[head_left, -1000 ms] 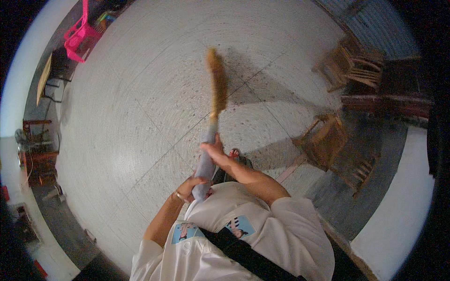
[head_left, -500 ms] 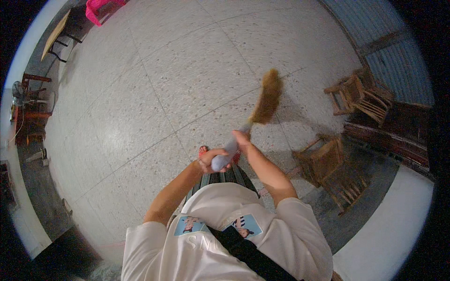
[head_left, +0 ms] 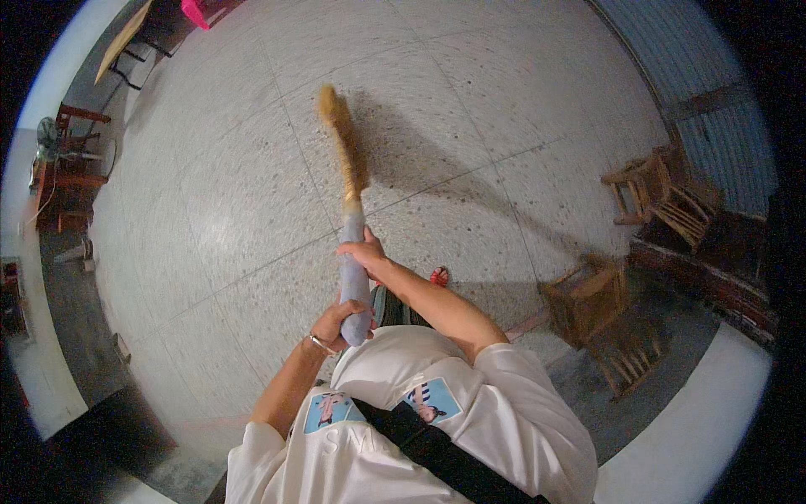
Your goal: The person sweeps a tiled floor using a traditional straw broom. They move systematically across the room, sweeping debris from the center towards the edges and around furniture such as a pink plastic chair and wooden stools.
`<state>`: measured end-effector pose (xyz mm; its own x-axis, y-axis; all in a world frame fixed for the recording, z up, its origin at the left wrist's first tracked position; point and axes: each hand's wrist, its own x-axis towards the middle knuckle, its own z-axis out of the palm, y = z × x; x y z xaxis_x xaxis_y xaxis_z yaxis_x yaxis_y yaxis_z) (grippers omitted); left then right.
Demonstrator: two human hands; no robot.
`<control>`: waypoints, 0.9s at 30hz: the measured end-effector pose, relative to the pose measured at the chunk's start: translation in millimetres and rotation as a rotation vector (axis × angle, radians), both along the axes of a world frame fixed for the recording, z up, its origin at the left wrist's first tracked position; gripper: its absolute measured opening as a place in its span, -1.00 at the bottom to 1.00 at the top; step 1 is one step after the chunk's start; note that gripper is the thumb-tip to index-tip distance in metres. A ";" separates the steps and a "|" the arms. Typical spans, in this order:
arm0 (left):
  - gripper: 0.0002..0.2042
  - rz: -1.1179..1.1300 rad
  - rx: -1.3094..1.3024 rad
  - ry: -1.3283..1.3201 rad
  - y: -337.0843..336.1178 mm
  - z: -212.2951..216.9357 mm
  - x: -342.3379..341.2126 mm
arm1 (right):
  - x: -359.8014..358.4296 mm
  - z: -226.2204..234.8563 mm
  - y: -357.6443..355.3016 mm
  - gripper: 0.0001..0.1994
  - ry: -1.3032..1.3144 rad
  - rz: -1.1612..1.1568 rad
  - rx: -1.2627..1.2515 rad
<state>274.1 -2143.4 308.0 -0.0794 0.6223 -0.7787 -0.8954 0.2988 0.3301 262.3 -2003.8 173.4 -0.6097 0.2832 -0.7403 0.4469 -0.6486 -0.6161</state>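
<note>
Head view, looking down at a person sweeping.

1. Broom (head_left: 351, 227): grey-blue handle w/ straw-coloured bristle head. Handle runs from near the person's chest up and slightly left; bristles (head_left: 342, 139) sit at the far end, over the speckled tile floor (head_left: 210, 185). Bristle-to-floor contact: prob. touching, but blur makes it unclear.
2. Left hand (head_left: 334, 326): closed around the lower end of the handle, fingers wrapped; a thin bracelet (head_left: 320, 343) sits at the wrist.
3. Right hand (head_left: 365, 254): closed around the handle higher up, approx. mid-shaft, above the left hand. Both hands grip the broom; neither holds anything else.
4. Broom shadow falls on the floor to the right of the bristles.
5. Person wears a white shirt (head_left: 470, 403) w/ a dark strap (head_left: 437, 454) across it. A red shoe tip (head_left: 439, 275) shows just right of the right forearm.
6. Surroundings: wooden chairs (head_left: 588, 298) lie at the right, well apart from the broom; more wooden chairs (head_left: 663, 197) stand further right near the corrugated wall (head_left: 697, 76). A pink chair (head_left: 195, 12) shows at the top edge, a worktop (head_left: 122, 38) top left.
</note>
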 end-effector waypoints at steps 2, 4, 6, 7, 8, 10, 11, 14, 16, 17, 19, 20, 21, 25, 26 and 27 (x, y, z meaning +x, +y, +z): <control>-0.53 -0.052 0.052 -0.058 1.4 -1.9 1.1 | 14.3 -0.9 6.7 -0.14 0.011 -0.053 0.055; -0.43 -0.142 0.130 -0.149 -0.3 -7.3 -2.2 | 31.9 -6.5 10.0 -0.23 -0.004 -0.139 0.126; -0.57 -0.182 0.102 -0.148 3.9 -16.2 2.3 | 52.8 -14.3 17.2 -0.27 -0.026 -0.230 0.197; -0.62 -0.206 0.091 -0.149 9.6 -22.4 4.3 | 62.8 -14.7 25.1 -0.28 -0.031 -0.272 0.226; -0.62 -0.263 0.161 -0.154 16.7 -30.7 3.2 | 70.8 -19.1 32.6 -0.36 -0.090 -0.303 0.244; -0.61 -0.319 0.185 -0.229 32.0 -42.1 4.9 | 87.6 -6.5 43.0 -0.35 -0.121 -0.383 0.206; -0.61 -0.341 0.198 -0.266 35.1 -49.0 6.0 | 93.0 9.7 44.6 -0.27 -0.092 -0.421 0.149; -0.61 -0.333 0.225 -0.314 46.5 -76.5 5.8 | 108.5 -58.2 55.1 -0.28 -0.241 -0.457 0.129; -0.62 -0.288 0.210 -0.299 26.7 -80.2 -0.7 | 89.2 6.4 38.5 -0.28 -0.198 -0.347 -0.184; -0.62 -0.285 0.201 -0.291 15.4 -77.8 -3.4 | 87.1 11.2 25.6 -0.24 -0.212 -0.314 -0.205; -0.62 -0.220 0.159 -0.226 -15.4 -66.7 -9.1 | 77.7 -43.9 -1.8 -0.16 -0.270 -0.192 -0.071; -0.62 -0.185 0.150 -0.220 -33.8 -62.7 -11.6 | 69.0 -64.6 -18.8 -0.13 -0.319 -0.136 0.059; -0.62 -0.144 0.141 -0.210 -52.8 -59.9 -13.7 | 56.4 -71.1 -37.2 -0.09 -0.372 -0.072 0.173; -0.56 0.126 0.076 -0.176 -114.3 -39.5 0.4 | 12.3 -33.9 -100.2 0.09 -0.289 0.127 0.212; -0.51 0.206 0.050 -0.172 -123.5 -36.3 0.0 | -0.5 -30.1 -113.9 0.12 -0.221 0.170 0.157; -0.47 0.250 0.045 -0.165 -130.7 -36.3 3.7 | -9.7 -36.8 -125.7 0.12 -0.165 0.234 0.141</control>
